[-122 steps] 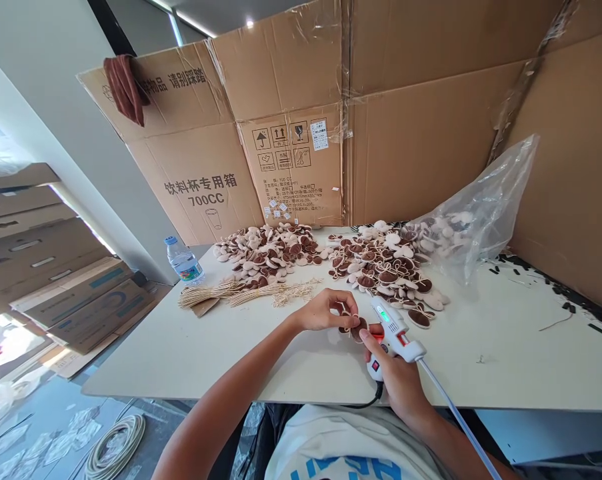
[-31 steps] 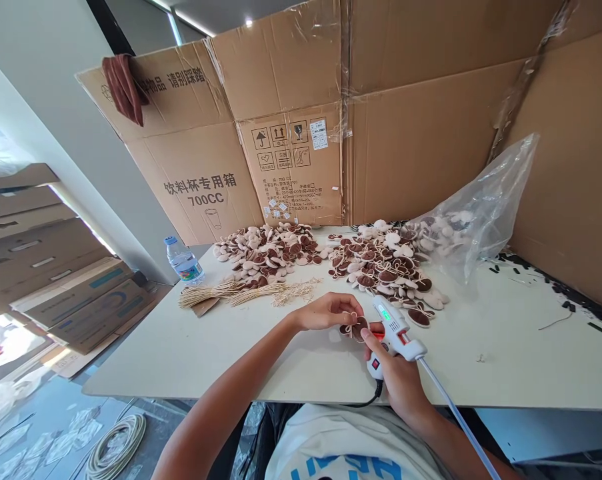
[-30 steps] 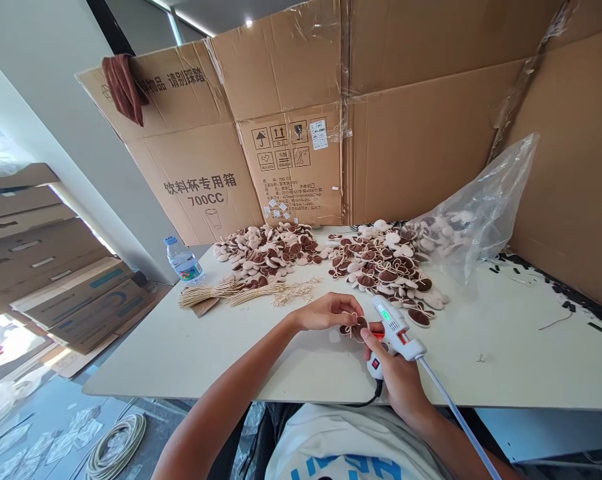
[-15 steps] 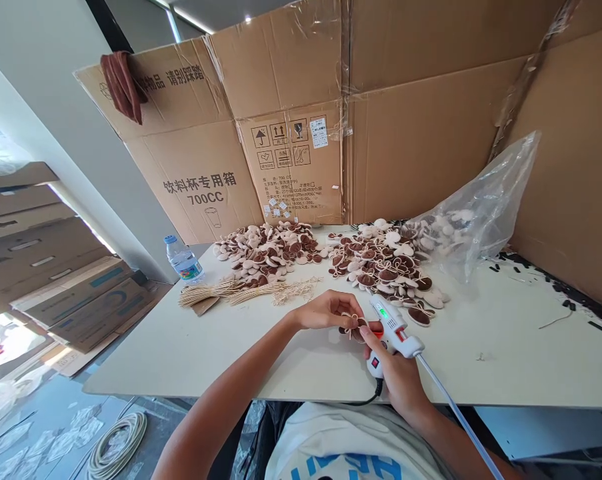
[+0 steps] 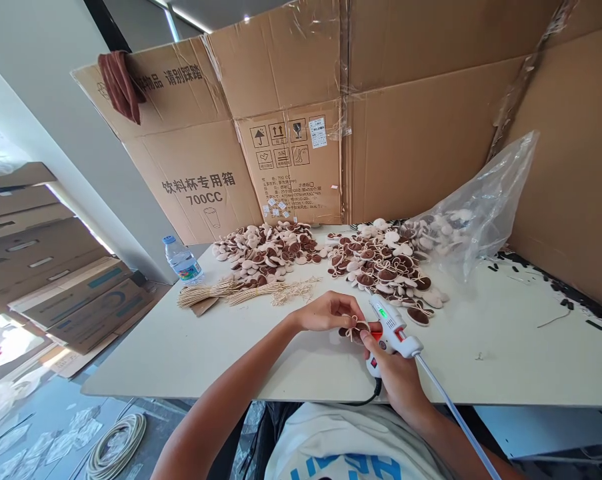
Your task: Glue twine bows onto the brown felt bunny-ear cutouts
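Observation:
In the head view, my left hand [image 5: 328,312] pinches a small brown felt piece with a cream string bow [image 5: 355,331] above the table's front part. Gripped in my right hand [image 5: 398,373] is a white hot glue gun [image 5: 391,320] with a green display, a long glue stick trailing from its back and a black cord below. My right thumb also touches the edge of the felt piece. The nozzle points up and away, just right of my left fingers. Behind it spreads a heap of brown and cream felt pieces [image 5: 385,263], many with string bows.
A second heap of felt pieces [image 5: 265,250] lies back left, with bundles of cream strings [image 5: 211,292] before it. A water bottle [image 5: 182,260] stands near the left edge. A clear plastic bag [image 5: 481,213] lies back right. Cardboard [image 5: 291,80] walls the table's back.
My fingers have shifted slightly on the felt piece, and its bow now shows more plainly. The glue gun stays in my right hand, almost unmoved.

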Demonstrator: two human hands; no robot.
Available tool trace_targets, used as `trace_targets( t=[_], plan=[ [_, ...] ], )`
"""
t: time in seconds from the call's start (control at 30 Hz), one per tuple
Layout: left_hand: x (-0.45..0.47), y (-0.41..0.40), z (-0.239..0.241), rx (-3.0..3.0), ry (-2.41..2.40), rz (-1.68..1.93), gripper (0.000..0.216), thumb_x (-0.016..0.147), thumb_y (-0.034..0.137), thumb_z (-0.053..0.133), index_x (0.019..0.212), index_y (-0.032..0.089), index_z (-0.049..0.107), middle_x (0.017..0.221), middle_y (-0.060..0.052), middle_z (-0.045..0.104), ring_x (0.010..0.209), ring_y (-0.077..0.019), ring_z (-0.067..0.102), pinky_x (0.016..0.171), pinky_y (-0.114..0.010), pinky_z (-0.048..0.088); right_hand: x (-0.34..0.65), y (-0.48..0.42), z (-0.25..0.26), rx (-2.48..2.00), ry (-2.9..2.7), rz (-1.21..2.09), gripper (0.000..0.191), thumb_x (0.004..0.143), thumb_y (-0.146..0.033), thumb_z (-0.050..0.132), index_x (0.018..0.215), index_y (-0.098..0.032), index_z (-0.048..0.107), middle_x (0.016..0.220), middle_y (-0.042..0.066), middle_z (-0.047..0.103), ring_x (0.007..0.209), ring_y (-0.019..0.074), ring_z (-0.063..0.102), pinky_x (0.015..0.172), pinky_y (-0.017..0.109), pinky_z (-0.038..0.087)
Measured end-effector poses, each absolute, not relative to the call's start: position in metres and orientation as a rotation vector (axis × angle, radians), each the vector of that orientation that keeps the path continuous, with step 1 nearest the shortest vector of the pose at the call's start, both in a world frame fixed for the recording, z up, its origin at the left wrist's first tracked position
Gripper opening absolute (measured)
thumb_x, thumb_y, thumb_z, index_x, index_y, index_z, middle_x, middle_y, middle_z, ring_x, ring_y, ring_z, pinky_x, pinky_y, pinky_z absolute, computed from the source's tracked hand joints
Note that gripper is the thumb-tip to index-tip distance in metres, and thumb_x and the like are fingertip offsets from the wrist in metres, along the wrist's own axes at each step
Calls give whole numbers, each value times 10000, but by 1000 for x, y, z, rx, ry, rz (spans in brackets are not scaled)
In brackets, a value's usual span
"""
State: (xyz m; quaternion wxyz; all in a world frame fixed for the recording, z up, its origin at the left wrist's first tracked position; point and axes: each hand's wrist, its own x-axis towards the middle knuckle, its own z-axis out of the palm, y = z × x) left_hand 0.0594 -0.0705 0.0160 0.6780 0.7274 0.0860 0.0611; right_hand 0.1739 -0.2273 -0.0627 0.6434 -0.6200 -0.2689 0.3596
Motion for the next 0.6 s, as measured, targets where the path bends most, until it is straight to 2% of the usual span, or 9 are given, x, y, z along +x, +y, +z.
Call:
trace_targets(
  t=[0.4, 0.6],
  plan=[
    [58, -69, 16, 1602, 159, 126, 370, 831, 406, 794, 1031, 108, 704, 885, -90, 709, 740, -140, 654, 696, -258, 506, 173, -225, -63, -1393, -536, 810, 383, 768, -590, 772, 848, -241, 635, 577, -59, 591, 521, 143, 464, 469, 263, 373],
    [56, -65, 15, 1615, 185, 71, 373, 834, 436, 784, 991, 114, 681, 888, -95, 723, 737, -171, 704, 675, -271, 523, 173, -225, -64, -1342, -525, 813, 415, 774, -582, 777, 987, -244, 663, 611, -58, 612, 549, 155, 492, 492, 268, 391]
  ],
)
